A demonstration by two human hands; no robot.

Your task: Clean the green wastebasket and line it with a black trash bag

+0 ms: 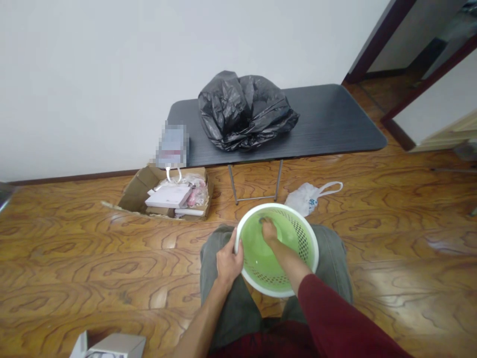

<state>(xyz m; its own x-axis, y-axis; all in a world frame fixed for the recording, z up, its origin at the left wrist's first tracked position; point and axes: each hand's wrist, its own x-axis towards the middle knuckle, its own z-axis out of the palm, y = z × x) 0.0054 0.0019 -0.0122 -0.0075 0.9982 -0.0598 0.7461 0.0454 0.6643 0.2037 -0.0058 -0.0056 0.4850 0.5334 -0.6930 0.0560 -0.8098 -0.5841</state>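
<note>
A round plastic basket [257,258], green inside with a white rim and rows of holes, rests on my lap between my knees. My left hand [228,261] grips its rim on the left side, thumb inside and fingers outside. Reaching down into the basket, my right hand [269,230] is against the far inner wall with its fingers curled. A small dark patch shows at those fingertips; I cannot make out what it is.
Ahead, a black folding table [328,117] bears a crumpled black plastic bag [242,112] and a blurred-out box [172,144]. On the wooden floor are a cardboard box of packaging [136,191], a white plastic bag [302,198] and a pale box [119,344].
</note>
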